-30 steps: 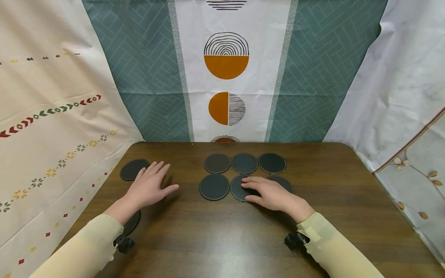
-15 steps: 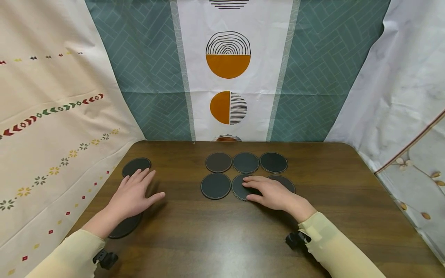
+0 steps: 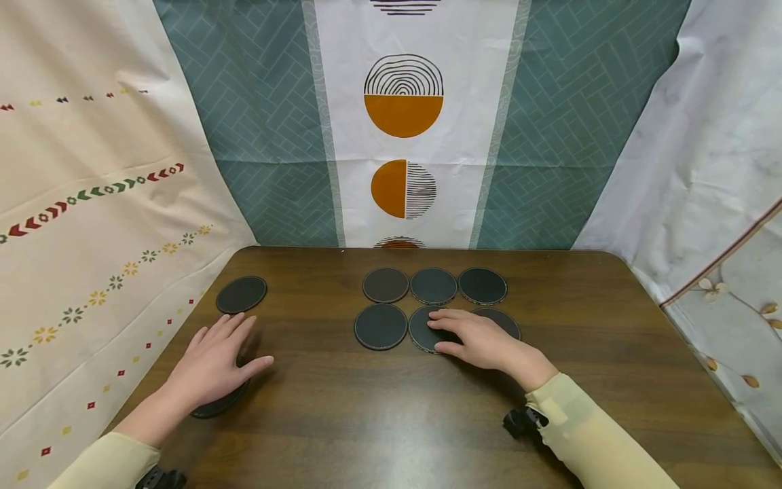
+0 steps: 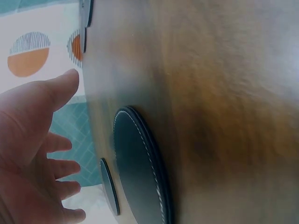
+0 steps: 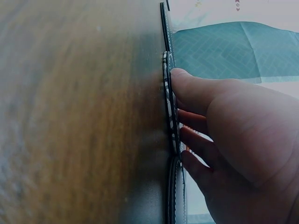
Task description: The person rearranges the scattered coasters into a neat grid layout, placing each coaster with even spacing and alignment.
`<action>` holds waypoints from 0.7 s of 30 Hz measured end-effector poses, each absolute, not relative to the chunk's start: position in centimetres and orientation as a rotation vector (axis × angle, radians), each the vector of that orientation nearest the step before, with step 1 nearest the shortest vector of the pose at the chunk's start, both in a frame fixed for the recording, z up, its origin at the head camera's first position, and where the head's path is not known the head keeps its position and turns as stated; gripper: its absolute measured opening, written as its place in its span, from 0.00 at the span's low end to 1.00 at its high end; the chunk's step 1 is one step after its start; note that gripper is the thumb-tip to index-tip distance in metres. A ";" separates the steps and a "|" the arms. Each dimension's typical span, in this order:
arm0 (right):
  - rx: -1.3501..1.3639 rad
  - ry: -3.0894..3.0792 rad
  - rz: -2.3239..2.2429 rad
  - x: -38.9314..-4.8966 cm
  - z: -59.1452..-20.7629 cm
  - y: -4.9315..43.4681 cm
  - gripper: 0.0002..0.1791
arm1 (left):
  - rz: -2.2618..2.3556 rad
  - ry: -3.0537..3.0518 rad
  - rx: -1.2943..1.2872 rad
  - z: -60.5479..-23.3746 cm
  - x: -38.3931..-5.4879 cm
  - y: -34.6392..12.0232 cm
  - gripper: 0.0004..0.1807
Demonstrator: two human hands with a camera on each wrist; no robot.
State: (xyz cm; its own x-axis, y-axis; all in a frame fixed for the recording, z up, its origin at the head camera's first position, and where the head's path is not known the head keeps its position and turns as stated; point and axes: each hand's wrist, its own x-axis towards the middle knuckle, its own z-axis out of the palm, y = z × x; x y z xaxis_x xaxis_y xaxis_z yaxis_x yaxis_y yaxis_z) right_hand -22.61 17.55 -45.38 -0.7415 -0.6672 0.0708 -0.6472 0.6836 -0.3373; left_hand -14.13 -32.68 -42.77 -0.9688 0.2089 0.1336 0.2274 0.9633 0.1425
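My left hand hovers with spread fingers over a round dark stitched coaster at the left, hiding much of it. In the left wrist view, a gap shows between the palm and that coaster. Past the fingertips lies another dark coaster. My right hand has its fingertips and thumb on the middle coaster of the nearer row. The right wrist view shows the thumb at the top of this coaster's patterned edge. The right-hand coaster of that row is partly covered by the hand.
Completing the nearer row is a left coaster. Behind it, a brown coaster, a grey-blue one and a black one form the far row. Patterned cloths hang around the wooden table.
My left hand has moved left and back toward me, uncovering the far-left coaster and coming over the nearer one. My right hand has stayed on the middle coaster.
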 end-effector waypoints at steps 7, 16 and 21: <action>-1.115 2.823 -0.544 -22.6 -45.3 17.6 0.28 | -0.238 -2.989 -0.309 -42.9 -12.4 -33.9 0.55; -1.120 2.822 -0.532 -22.7 -45.4 17.6 0.28 | -0.251 -2.988 -0.288 -43.6 -10.2 -34.9 0.56; -1.112 2.820 -0.539 -22.6 -45.3 17.6 0.28 | -0.248 -3.011 -0.262 -43.9 -9.4 -35.2 0.57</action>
State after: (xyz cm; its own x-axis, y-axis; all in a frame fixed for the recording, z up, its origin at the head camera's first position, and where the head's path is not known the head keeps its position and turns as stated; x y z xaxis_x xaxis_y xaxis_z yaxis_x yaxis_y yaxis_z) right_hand -22.56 17.57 -45.31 -0.7376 -0.6716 0.0692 -0.6498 0.6783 -0.3431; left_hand -9.40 -35.20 -43.93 -0.9792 0.1622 0.1219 0.1800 0.9718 0.1524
